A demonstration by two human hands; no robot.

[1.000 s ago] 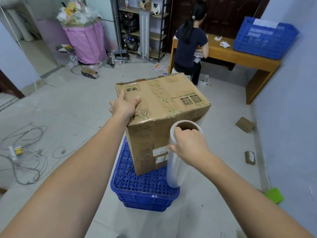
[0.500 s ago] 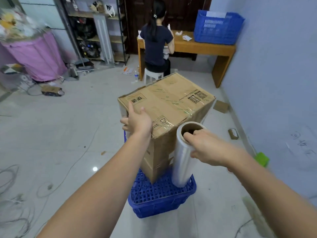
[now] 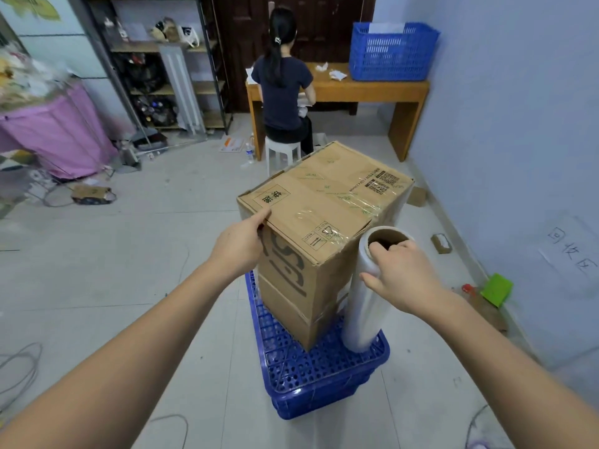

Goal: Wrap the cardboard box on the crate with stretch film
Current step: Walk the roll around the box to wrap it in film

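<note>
Cardboard box (image 3: 324, 222) sits on the blue crate (image 3: 311, 367), toward its far edge. My left hand (image 3: 238, 246) braces its near-left top edge; right hand (image 3: 397, 277) grips the stretch film roll (image 3: 363, 306), fingers in core. Risk: pulling film tight could slide box off crate.
</note>
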